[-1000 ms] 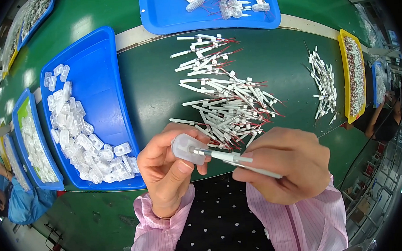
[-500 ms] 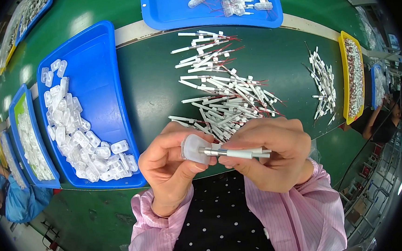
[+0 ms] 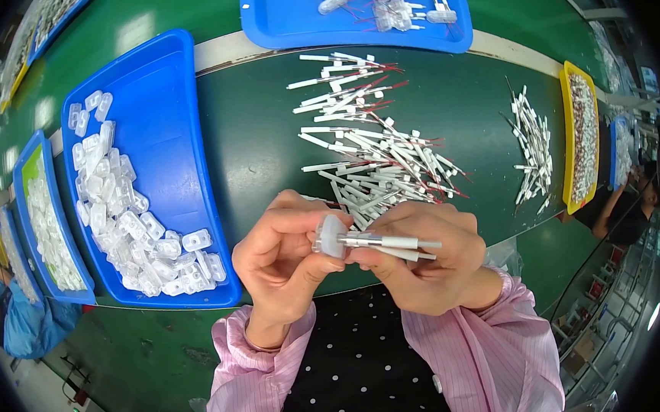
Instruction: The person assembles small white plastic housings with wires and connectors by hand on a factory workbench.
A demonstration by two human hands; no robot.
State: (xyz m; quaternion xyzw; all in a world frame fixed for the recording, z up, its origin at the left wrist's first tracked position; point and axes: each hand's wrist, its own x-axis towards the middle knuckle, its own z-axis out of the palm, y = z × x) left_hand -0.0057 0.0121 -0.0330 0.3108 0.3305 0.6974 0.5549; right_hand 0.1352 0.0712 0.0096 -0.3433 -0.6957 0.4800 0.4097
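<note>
My left hand (image 3: 278, 257) pinches a translucent plastic housing (image 3: 331, 238) between thumb and fingers. Out of its right side run two white-sleeved metal pins (image 3: 398, 242), side by side and spreading a little. My right hand (image 3: 439, 256) is closed around these pins near the housing, thumb below and fingers above. How far the pins sit inside the housing is hidden. Just beyond my hands lies a loose pile of white sleeved rods with red wires (image 3: 376, 153) on the green bench.
A blue tray (image 3: 167, 125) of clear housings stands at left. Far ahead, another blue tray (image 3: 279, 22) holds joined pieces. More white rods (image 3: 532, 146) lie at right beside a yellow tray (image 3: 573, 181) of small parts. Other people sit at both far edges.
The housing has turned, showing more of its edge. My right fingers have slid left along the pins toward the housing, and both pins now show more separately. The view has shifted slightly.
</note>
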